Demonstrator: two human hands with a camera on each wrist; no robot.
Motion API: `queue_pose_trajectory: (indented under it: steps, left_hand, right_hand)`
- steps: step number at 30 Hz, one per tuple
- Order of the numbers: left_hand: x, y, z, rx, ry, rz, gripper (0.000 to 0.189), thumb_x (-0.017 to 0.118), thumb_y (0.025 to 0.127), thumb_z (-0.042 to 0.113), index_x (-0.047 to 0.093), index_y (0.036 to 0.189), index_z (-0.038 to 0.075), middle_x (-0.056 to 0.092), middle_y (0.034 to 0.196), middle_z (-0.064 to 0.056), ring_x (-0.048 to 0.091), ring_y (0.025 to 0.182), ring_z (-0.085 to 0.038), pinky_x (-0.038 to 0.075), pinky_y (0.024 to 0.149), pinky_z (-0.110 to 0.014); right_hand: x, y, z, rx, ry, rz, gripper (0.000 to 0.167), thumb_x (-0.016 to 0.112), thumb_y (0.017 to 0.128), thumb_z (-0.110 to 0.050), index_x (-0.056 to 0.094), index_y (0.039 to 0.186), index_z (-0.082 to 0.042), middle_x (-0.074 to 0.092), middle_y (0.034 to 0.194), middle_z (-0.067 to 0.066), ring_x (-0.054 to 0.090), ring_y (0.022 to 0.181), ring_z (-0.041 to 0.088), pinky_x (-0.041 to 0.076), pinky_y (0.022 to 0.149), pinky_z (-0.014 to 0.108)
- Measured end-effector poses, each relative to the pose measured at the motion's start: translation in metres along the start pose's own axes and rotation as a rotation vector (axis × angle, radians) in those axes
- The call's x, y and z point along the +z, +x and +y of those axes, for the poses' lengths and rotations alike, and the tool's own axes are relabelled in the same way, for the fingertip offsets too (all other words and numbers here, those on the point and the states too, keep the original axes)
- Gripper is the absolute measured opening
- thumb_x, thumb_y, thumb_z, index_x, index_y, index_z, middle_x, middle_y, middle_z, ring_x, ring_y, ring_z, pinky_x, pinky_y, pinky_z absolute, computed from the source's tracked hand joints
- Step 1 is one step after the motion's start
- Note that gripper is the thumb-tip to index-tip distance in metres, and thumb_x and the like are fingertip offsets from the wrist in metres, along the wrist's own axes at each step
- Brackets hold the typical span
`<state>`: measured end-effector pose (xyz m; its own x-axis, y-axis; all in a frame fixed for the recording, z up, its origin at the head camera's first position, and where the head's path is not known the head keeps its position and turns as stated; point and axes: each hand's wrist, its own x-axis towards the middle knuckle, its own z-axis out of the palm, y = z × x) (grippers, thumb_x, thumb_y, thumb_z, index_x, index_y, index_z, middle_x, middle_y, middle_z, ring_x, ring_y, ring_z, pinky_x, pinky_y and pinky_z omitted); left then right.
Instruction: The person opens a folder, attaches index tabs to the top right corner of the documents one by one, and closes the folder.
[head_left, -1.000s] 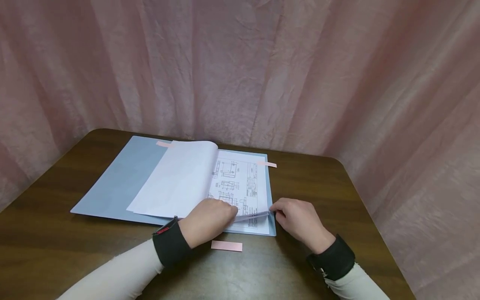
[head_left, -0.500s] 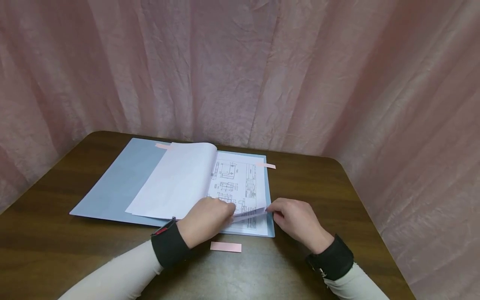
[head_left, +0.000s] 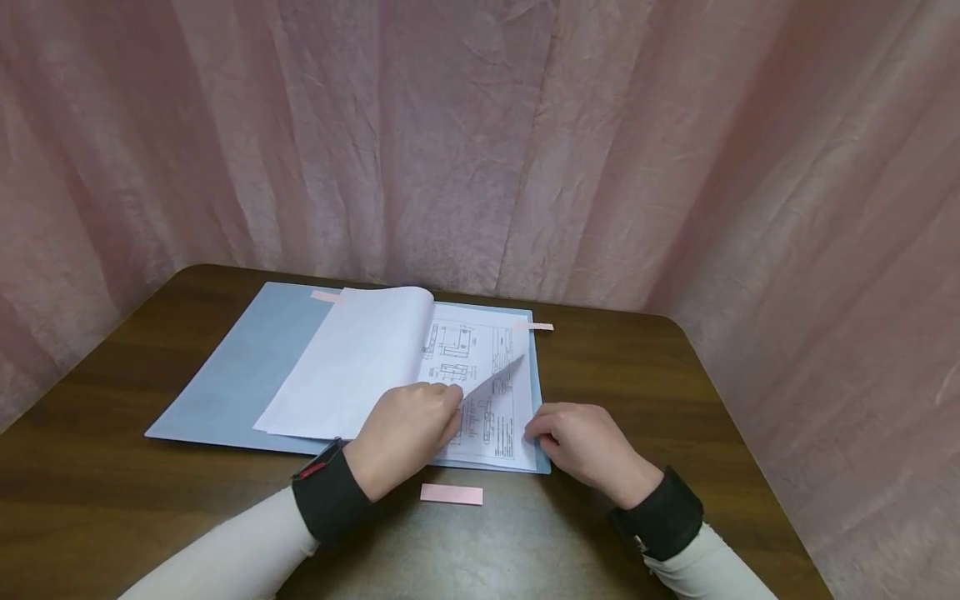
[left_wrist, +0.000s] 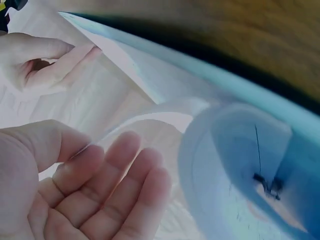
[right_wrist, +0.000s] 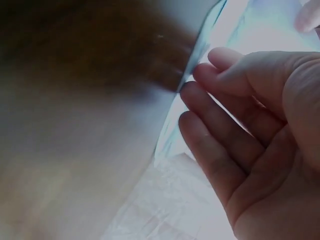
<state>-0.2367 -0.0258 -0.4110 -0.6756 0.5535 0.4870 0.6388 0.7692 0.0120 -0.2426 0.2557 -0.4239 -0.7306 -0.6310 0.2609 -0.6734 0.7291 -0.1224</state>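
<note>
A light blue folder (head_left: 232, 367) lies spread on the table, with white pages (head_left: 345, 358) turned over to its left. On its right half is a printed technical drawing (head_left: 452, 337). My left hand (head_left: 408, 437) pinches the edge of a lifted sheet (head_left: 495, 382) between thumb and index finger, as the left wrist view shows; the other fingers are loosely bent. At the folder's lower right edge is my right hand (head_left: 588, 446), fingertips by the paper. In the right wrist view its fingers (right_wrist: 215, 145) are loosely bent, with nothing visible between them.
One pink sticky tab (head_left: 326, 296) marks the turned pages; another tab (head_left: 538, 327) sticks out past the folder's right edge. A pink sticky-note strip (head_left: 452, 494) lies on the brown wooden table (head_left: 637, 367) in front. A pink curtain (head_left: 465, 150) hangs behind.
The lifted sheet's right corner has come away from my right fingertips and risen up and away. My left hand has shifted slightly up and left, while the right has stayed almost in place.
</note>
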Motion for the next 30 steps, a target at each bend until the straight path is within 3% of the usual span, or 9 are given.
queue_pose_trajectory:
  steps: [5, 12, 20, 30]
  left_hand:
    - [-0.007, -0.006, -0.004, -0.008, 0.039, 0.033, 0.012, 0.085, 0.093, 0.009, 0.073, 0.095, 0.005, 0.072, 0.077, -0.004, 0.051, 0.057, -0.009, 0.044, 0.053, -0.024]
    - [-0.015, -0.018, -0.013, -0.023, 0.096, 0.089, 0.024, 0.093, 0.087, 0.010, 0.073, 0.099, 0.003, 0.076, 0.087, -0.010, 0.063, 0.065, -0.016, 0.055, 0.061, -0.029]
    - [-0.026, -0.035, -0.026, -0.057, 0.164, 0.082, 0.030, 0.095, 0.085, 0.008, 0.069, 0.097, -0.001, 0.073, 0.087, -0.014, 0.065, 0.066, -0.021, 0.057, 0.060, -0.033]
    - [-0.034, -0.049, -0.040, -0.112, 0.247, 0.094, 0.032, 0.093, 0.083, 0.004, 0.067, 0.097, -0.007, 0.067, 0.093, -0.020, 0.062, 0.065, -0.027, 0.060, 0.059, -0.038]
  right_hand:
    - [0.003, 0.009, -0.004, -0.015, -0.042, 0.000, 0.019, 0.082, 0.092, 0.001, 0.088, 0.097, -0.016, 0.073, 0.090, -0.008, 0.057, 0.072, 0.007, 0.050, 0.065, 0.026]
    - [0.003, 0.017, -0.008, -0.005, -0.092, -0.028, 0.009, 0.088, 0.094, -0.011, 0.089, 0.097, -0.020, 0.066, 0.083, -0.010, 0.051, 0.068, 0.008, 0.044, 0.062, 0.025]
    - [0.003, 0.018, -0.009, -0.008, -0.111, -0.016, 0.010, 0.088, 0.093, -0.010, 0.088, 0.094, -0.020, 0.061, 0.078, -0.011, 0.048, 0.065, 0.007, 0.041, 0.060, 0.024]
    - [0.001, 0.017, -0.009, 0.027, -0.112, -0.026, 0.010, 0.090, 0.092, -0.011, 0.089, 0.098, -0.019, 0.069, 0.085, -0.009, 0.052, 0.069, 0.008, 0.044, 0.063, 0.025]
